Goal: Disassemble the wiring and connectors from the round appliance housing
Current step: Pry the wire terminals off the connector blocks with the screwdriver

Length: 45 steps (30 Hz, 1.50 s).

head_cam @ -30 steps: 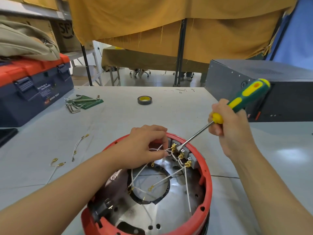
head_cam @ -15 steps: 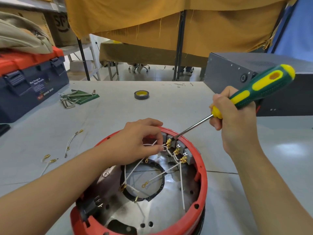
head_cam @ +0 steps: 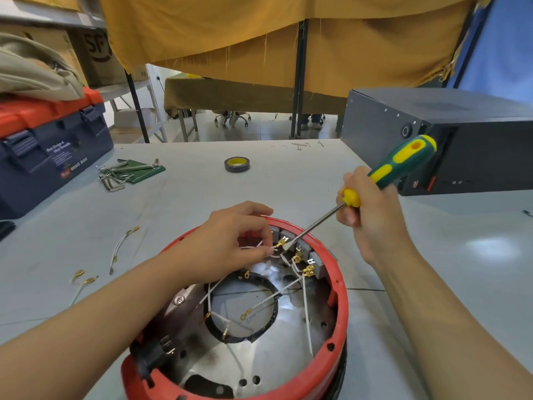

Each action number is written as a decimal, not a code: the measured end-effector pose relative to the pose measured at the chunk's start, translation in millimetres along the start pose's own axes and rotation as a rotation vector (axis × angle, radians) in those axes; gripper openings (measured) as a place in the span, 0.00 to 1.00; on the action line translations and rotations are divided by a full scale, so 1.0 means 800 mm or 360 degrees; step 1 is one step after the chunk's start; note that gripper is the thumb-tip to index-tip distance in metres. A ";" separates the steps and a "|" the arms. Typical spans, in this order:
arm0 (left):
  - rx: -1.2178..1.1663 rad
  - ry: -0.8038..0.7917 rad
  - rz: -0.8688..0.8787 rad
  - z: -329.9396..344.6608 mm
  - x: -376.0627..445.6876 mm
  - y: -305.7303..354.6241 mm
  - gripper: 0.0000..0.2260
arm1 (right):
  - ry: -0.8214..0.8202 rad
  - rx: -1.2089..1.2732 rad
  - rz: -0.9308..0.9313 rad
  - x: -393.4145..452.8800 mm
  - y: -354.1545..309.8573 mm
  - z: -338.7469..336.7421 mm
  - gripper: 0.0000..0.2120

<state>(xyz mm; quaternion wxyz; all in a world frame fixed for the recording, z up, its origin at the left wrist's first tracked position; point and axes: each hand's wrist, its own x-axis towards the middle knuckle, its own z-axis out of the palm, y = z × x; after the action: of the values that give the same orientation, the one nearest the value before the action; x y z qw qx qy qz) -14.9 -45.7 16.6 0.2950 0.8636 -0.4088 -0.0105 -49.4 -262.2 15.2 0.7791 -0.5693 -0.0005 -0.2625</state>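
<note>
Housing: round red housing (head_cam: 337,313) sits open-side up on the table (head_cam: 178,203), close in front of the person.
Left hand: left hand (head_cam: 230,243) pinches a white wire (head_cam: 253,247) between thumb and fingertips, next to a brass connector (head_cam: 281,242).
Right hand: right hand (head_cam: 372,215) is wrapped around the screwdriver (head_cam: 383,174).
Change: a second ago the tip sat by the next terminal along; now it is against the connector at the grey terminal block (head_cam: 288,236).
Hedge: can't tell if the connector is off its tab.
Meaning: probably mid-pry; several connectors remain attached.
</note>
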 end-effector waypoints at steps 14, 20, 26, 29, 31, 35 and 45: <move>-0.0083 0.0063 -0.0017 -0.004 -0.001 0.006 0.08 | 0.0250 0.0147 0.0003 -0.001 -0.003 -0.008 0.15; -0.0084 0.0120 -0.0076 -0.009 0.000 0.007 0.09 | 0.0143 -0.0009 -0.0036 -0.012 0.003 0.001 0.12; -0.0446 0.0438 -0.0267 -0.021 -0.002 0.001 0.06 | 0.0024 0.0214 0.0014 -0.013 0.000 0.004 0.14; -0.0875 0.0492 -0.0352 -0.025 -0.002 0.001 0.05 | 0.0064 0.0210 0.0023 -0.012 -0.002 0.002 0.13; -0.1019 0.0571 -0.0409 -0.027 -0.001 0.001 0.04 | 0.0054 0.0172 0.0026 -0.013 -0.001 0.002 0.12; -0.1187 0.0787 -0.0513 -0.037 0.000 -0.002 0.01 | -0.0067 0.0106 0.0015 -0.018 0.001 0.007 0.07; -0.0727 0.0730 -0.0667 -0.090 -0.068 -0.029 0.06 | -0.0351 -0.0199 0.0007 -0.033 0.015 0.019 0.15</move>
<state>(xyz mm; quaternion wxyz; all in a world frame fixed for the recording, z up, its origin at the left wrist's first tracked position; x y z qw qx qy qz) -15.9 40.4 52.1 0.5551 0.8203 -0.1338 0.0320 -63.1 -235.3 2.2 0.7379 -0.6421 -0.0686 -0.1963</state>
